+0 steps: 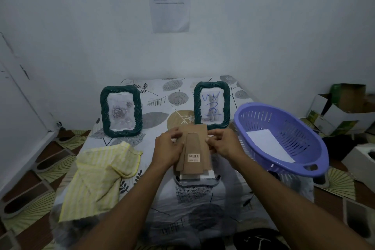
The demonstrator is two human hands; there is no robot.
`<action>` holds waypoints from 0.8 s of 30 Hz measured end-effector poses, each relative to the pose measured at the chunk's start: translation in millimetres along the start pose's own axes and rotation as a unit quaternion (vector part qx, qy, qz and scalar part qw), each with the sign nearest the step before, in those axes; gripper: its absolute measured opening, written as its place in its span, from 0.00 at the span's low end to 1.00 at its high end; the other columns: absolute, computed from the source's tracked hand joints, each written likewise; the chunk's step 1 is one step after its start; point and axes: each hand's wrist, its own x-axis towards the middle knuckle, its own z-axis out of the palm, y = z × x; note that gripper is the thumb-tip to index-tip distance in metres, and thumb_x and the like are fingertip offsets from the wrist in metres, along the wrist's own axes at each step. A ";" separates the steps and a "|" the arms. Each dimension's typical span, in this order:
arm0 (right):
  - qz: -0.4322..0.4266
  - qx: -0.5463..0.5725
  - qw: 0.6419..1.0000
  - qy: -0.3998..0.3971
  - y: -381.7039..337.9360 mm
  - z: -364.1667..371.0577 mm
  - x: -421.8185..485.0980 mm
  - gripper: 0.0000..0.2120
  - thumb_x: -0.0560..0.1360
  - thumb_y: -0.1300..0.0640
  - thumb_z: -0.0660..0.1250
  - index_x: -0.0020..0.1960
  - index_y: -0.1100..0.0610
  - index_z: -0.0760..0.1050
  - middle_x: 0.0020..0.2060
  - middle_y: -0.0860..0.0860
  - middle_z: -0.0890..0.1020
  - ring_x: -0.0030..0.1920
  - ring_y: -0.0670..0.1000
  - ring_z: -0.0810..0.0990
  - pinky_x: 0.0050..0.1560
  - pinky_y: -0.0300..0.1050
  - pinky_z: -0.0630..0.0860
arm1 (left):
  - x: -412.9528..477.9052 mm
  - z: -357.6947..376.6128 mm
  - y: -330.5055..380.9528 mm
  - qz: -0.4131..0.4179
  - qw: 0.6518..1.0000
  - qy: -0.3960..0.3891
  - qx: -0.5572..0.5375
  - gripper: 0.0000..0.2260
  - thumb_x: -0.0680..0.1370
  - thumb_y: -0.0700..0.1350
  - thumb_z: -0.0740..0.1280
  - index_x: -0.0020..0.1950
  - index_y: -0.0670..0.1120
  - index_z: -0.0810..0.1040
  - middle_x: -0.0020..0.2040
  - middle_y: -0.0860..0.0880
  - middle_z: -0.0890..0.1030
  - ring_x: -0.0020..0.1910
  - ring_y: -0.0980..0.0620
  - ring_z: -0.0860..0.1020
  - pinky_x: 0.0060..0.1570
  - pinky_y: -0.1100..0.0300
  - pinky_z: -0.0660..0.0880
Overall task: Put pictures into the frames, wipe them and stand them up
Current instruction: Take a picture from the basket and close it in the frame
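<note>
Centrally, both hands held a brown backing board (193,152), its fold-out stand facing up. The left hand (168,148) had its fingers curled round the board's left edge, and the right hand (222,144) pinched its right edge. Behind the board stood two green frames, the rose frame (121,110) off to the left and the cat frame (211,104) close behind. Left of the board lay a yellow striped cloth (99,176); right of it, a purple basket (288,128) held a white sheet (267,146).

Purple basket (284,126) right on leaf-print tablecloth (162,103); printed sheet (170,0) on wall; cardboard boxes (343,107) far right.
</note>
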 end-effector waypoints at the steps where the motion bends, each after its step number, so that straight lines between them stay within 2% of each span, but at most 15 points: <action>1: -0.002 -0.007 1.000 0.000 2.8 -0.5 0.4 0.12 0.77 0.65 0.67 0.60 0.61 0.78 0.40 0.57 0.85 0.38 0.51 0.84 0.37 0.41 0.82 | -0.6 0.9 -1.7 0.003 1.000 -0.007 0.008 0.17 0.73 0.36 0.71 0.61 0.40 0.79 0.67 0.46 0.76 0.63 0.48 0.76 0.65 0.53 0.72; 3: -0.008 -0.030 1.000 -0.003 7.5 -0.1 0.8 0.12 0.77 0.65 0.67 0.59 0.58 0.79 0.37 0.51 0.85 0.35 0.45 0.84 0.37 0.39 0.81 | -1.9 3.6 -4.8 0.005 1.000 -0.013 0.018 0.17 0.73 0.36 0.71 0.62 0.40 0.79 0.67 0.47 0.76 0.63 0.48 0.76 0.66 0.53 0.71; 5: -0.010 -0.055 0.998 -0.001 11.6 0.4 1.4 0.12 0.77 0.65 0.67 0.59 0.58 0.80 0.36 0.49 0.85 0.35 0.43 0.84 0.38 0.39 0.81 | -2.5 6.1 -7.0 0.003 1.000 -0.016 0.022 0.18 0.72 0.36 0.71 0.62 0.39 0.79 0.67 0.47 0.76 0.63 0.48 0.76 0.65 0.53 0.72; 8: -0.013 -0.093 0.996 0.014 16.9 0.1 2.9 0.14 0.76 0.62 0.68 0.62 0.59 0.78 0.42 0.54 0.86 0.41 0.50 0.84 0.43 0.44 0.82 | -3.9 9.5 -9.8 0.002 0.999 -0.018 0.027 0.19 0.72 0.37 0.72 0.62 0.39 0.79 0.66 0.47 0.77 0.60 0.48 0.78 0.64 0.54 0.73; 11: -0.029 -0.137 0.990 0.015 20.0 0.1 2.7 0.15 0.76 0.61 0.68 0.63 0.60 0.78 0.47 0.57 0.85 0.45 0.52 0.83 0.48 0.46 0.81 | -5.6 12.3 -13.7 0.014 0.999 -0.022 0.044 0.20 0.71 0.38 0.73 0.63 0.40 0.79 0.67 0.47 0.77 0.58 0.50 0.78 0.59 0.64 0.72; 13: -0.036 -0.167 0.985 0.017 22.8 -0.1 2.1 0.15 0.76 0.60 0.68 0.62 0.59 0.79 0.50 0.56 0.85 0.48 0.51 0.83 0.51 0.44 0.79 | -7.1 14.4 -15.5 0.018 0.998 -0.026 0.052 0.21 0.72 0.38 0.73 0.64 0.40 0.78 0.66 0.47 0.77 0.56 0.51 0.78 0.55 0.66 0.71; 17: -0.040 -0.201 0.979 0.012 29.2 -0.4 2.4 0.14 0.75 0.59 0.70 0.61 0.58 0.80 0.50 0.55 0.85 0.49 0.49 0.82 0.50 0.39 0.74 | -9.2 18.1 -16.0 0.025 0.998 -0.032 0.055 0.21 0.73 0.38 0.72 0.66 0.40 0.76 0.66 0.46 0.77 0.54 0.53 0.78 0.52 0.66 0.72; 21: -0.043 -0.222 0.974 0.007 32.5 1.8 4.5 0.13 0.75 0.58 0.70 0.59 0.56 0.81 0.50 0.54 0.85 0.51 0.50 0.83 0.54 0.42 0.77 | -9.6 18.0 -18.0 0.045 0.996 -0.030 0.070 0.20 0.73 0.38 0.72 0.65 0.41 0.76 0.64 0.45 0.79 0.56 0.50 0.79 0.53 0.66 0.70; 24: -0.044 -0.252 0.967 -0.003 34.5 2.7 5.1 0.12 0.75 0.56 0.70 0.58 0.55 0.81 0.50 0.53 0.85 0.50 0.51 0.83 0.52 0.43 0.78 | -11.2 19.6 -20.6 0.049 0.995 -0.035 0.080 0.20 0.73 0.39 0.71 0.66 0.42 0.76 0.61 0.45 0.81 0.57 0.50 0.79 0.53 0.67 0.69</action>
